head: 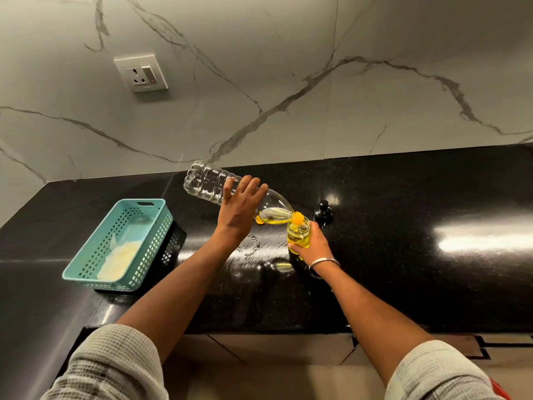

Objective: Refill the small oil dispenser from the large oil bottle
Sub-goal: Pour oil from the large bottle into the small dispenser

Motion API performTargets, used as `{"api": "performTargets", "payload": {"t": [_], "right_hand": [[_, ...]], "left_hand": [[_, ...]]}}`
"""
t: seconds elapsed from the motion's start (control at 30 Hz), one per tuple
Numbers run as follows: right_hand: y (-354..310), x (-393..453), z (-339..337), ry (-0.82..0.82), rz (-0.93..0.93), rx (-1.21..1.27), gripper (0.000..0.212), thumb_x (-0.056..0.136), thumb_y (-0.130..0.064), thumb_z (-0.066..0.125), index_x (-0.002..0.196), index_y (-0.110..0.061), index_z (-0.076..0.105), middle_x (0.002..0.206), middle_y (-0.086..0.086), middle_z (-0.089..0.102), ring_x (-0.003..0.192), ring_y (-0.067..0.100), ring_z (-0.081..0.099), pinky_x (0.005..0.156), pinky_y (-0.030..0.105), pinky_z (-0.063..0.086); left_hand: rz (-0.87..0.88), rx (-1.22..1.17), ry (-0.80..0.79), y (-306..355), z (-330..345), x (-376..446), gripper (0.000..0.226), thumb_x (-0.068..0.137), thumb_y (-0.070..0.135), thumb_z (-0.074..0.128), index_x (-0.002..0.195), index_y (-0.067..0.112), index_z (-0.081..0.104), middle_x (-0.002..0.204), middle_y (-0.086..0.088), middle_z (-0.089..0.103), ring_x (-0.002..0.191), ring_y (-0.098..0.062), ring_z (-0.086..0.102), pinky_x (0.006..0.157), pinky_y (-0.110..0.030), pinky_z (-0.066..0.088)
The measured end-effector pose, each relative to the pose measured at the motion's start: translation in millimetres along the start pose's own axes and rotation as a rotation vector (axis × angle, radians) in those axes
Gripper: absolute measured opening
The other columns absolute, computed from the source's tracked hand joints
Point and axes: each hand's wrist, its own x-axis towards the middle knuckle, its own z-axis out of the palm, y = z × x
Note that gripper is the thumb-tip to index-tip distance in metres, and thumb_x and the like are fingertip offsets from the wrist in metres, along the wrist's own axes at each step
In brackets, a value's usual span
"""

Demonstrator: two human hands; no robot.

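Left hand [240, 203] grips the large oil bottle [227, 187] around its middle, fingers wrapped over the top of the clear ribbed body, thumb side hidden. Bottle is tipped almost flat, base up toward the marble wall [288, 82], orange neck [298, 217] pointing down-right. It is mostly drained; the remaining yellow oil [274, 216] is pooled in the shoulder by the neck. Neck sits right over the open mouth of the small oil dispenser [298, 235], touching or just above it, cannot tell which. A thin stream of oil shows inside the dispenser mouth. Dispenser is a clear jar, upright on the black countertop [403, 255], yellow oil visible in the upper part, lower part dark or hidden by the hand. Right hand [311, 245] curls around the dispenser from the right side, thumb across the front low down, a metal bangle [324, 264] on the wrist. Black pump cap [323, 212] stands on the counter just behind the dispenser, apart from it. Teal plastic basket [121, 243] sits well left on the counter with something pale inside, a black basket [173, 241] partly under or behind it. Wall socket [141, 73] on the wall above left. Both forearms bare, checked sleeves [115, 368] pushed up.
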Motion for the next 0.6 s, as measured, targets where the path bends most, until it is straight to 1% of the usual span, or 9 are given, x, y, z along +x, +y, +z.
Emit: {"api": "performTargets", "payload": {"t": [0.43, 0.6], "right_hand": [[0.8, -0.2, -0.3, 0.0, 0.003, 0.0, 0.061, 0.066, -0.014, 0.084, 0.116, -0.012, 0.049, 0.114, 0.007, 0.059, 0.105, 0.021, 0.056, 0.087, 0.024, 0.042], [1.2, 0.7, 1.0, 0.004, -0.002, -0.005, 0.06, 0.065, -0.012, 0.084, 0.114, -0.009, 0.05, 0.114, 0.01, 0.058, 0.105, 0.023, 0.055, 0.086, 0.024, 0.041]], "left_hand": [[0.001, 0.008, 0.006, -0.2, 0.1, 0.9, 0.066, 0.057, 0.005, 0.085, 0.118, 0.022, 0.064, 0.124, -0.005, 0.062, 0.122, -0.027, 0.055, 0.106, -0.043, 0.019], [0.006, 0.014, 0.004, 0.4, -0.1, 0.8, 0.066, 0.057, 0.005, 0.084, 0.118, 0.023, 0.063, 0.124, -0.004, 0.062, 0.122, -0.027, 0.055, 0.106, -0.042, 0.02]]}}
